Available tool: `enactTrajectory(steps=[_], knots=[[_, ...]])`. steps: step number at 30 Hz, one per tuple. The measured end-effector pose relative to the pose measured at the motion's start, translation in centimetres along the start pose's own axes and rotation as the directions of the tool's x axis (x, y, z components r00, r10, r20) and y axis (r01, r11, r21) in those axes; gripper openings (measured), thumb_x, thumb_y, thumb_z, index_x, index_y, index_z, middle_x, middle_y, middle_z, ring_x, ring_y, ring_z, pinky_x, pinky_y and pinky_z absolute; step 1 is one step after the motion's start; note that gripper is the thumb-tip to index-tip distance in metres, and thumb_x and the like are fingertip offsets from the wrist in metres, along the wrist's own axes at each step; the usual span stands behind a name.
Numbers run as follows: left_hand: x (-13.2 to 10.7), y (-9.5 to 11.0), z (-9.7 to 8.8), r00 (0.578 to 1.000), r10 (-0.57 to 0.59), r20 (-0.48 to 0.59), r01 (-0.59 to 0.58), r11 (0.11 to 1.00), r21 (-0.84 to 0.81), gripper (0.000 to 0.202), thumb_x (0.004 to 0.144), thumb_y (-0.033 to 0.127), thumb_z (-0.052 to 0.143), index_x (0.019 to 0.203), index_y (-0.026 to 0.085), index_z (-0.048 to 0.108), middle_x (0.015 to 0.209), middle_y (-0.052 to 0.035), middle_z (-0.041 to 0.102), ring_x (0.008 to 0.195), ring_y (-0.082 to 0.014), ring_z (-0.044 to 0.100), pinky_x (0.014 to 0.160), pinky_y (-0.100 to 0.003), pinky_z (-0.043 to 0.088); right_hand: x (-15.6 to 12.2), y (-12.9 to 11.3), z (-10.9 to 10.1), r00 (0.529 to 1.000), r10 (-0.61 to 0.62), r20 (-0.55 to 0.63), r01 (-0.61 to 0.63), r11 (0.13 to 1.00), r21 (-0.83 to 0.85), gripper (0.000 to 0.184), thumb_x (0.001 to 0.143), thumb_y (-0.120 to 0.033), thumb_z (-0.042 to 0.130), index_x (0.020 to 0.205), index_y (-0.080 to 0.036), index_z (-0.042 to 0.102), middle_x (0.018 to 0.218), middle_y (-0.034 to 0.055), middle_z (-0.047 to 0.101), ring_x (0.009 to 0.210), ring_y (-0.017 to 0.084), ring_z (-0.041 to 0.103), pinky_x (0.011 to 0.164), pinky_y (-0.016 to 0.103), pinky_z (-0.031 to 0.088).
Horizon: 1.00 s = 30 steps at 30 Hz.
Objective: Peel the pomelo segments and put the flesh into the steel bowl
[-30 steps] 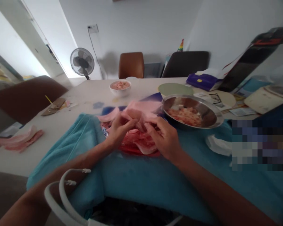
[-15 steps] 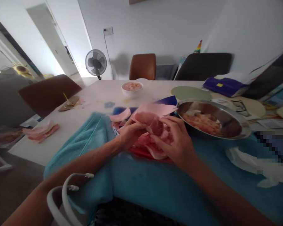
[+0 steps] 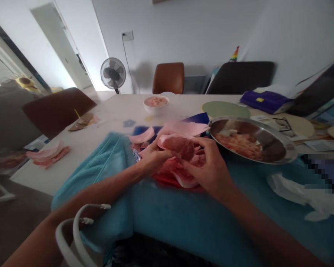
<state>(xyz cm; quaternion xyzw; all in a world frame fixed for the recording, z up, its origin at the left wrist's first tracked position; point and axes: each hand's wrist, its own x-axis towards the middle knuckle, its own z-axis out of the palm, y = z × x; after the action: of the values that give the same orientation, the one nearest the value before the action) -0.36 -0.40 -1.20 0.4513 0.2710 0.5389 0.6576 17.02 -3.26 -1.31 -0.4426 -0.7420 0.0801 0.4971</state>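
pale wall (image 3: 197, 33) — brown chair (image 3: 168, 78), dark chair (image 3: 242, 78) behind white table (image 3: 111, 111)

The left hand (image 3: 156, 160) and right hand (image 3: 213, 170) are bare, with slender fingers, as are the long, smooth left forearm (image 3: 100, 193) and right forearm (image 3: 257, 218). Two thick, rounded white cables (image 3: 76, 230) curve up in hooks, each ending in a small, pale, stepped plug (image 3: 105, 206). Black clothing (image 3: 156, 252) with a faint grey mottled pattern shows at the lap.
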Motion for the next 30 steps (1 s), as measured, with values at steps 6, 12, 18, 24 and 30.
enactTrajectory(steps=[6,12,18,24,30], knots=[[0.2,-0.4,-0.6,0.997,0.072,-0.014,-0.069,0.989,0.132,0.050,0.067,0.016,0.083,0.114,0.022,0.067,0.097,-0.0013,0.071,0.087,-0.0159,0.066,0.083,-0.031,0.054,0.1,0.3,0.0,0.998,0.059,0.011,-0.059,0.997,0.058,0.046,0.086,-0.037,0.077,0.127,-0.024,0.061,0.126,0.0117,0.069,0.110,0.029,0.070,0.089,0.046,0.063],[0.3,-0.1,-0.4,1.000,-0.019,0.017,0.017,0.992,0.123,0.019,0.077,0.022,0.079,0.090,0.014,0.067,0.081,-0.0045,0.071,0.076,-0.0150,0.067,0.079,-0.032,0.057,0.8,0.4,-1.0,0.972,0.178,0.156,-0.200,0.969,0.141,0.048,0.086,-0.043,0.071,0.128,-0.023,0.064,0.123,0.0117,0.072,0.111,0.031,0.071,0.092,0.049,0.062],[0.2,0.0,-0.6,0.997,0.021,0.077,-0.035,0.982,0.186,0.018,0.081,0.028,0.079,0.084,0.015,0.067,0.079,-0.0041,0.071,0.076,-0.0163,0.070,0.078,-0.032,0.060,1.5,-0.6,-1.9,0.895,0.290,0.340,-0.376,0.900,0.221,0.035,0.085,-0.046,0.070,0.109,-0.021,0.071,0.109,0.0076,0.077,0.098,0.026,0.075,0.083,0.039,0.064],[0.2,-0.1,-0.8,0.988,-0.012,0.154,-0.016,0.984,0.179,0.024,0.085,0.037,0.078,0.085,0.016,0.068,0.075,-0.0042,0.071,0.070,-0.0169,0.070,0.072,-0.034,0.061,1.9,-0.9,-2.4,0.840,0.288,0.459,-0.443,0.853,0.276,0.019,0.078,-0.031,0.065,0.093,-0.024,0.072,0.090,0.0034,0.078,0.085,0.024,0.077,0.078,0.037,0.065],[0.1,-0.2,-0.8,0.995,-0.012,0.101,-0.009,0.979,0.203,0.024,0.082,0.037,0.080,0.082,0.016,0.068,0.075,-0.0051,0.071,0.069,-0.0178,0.070,0.071,-0.033,0.060,1.9,-1.4,-2.3,0.829,0.318,0.460,-0.453,0.864,0.219,0.030,0.073,-0.028,0.065,0.102,-0.024,0.071,0.098,0.0068,0.078,0.088,0.028,0.077,0.079,0.042,0.066]])
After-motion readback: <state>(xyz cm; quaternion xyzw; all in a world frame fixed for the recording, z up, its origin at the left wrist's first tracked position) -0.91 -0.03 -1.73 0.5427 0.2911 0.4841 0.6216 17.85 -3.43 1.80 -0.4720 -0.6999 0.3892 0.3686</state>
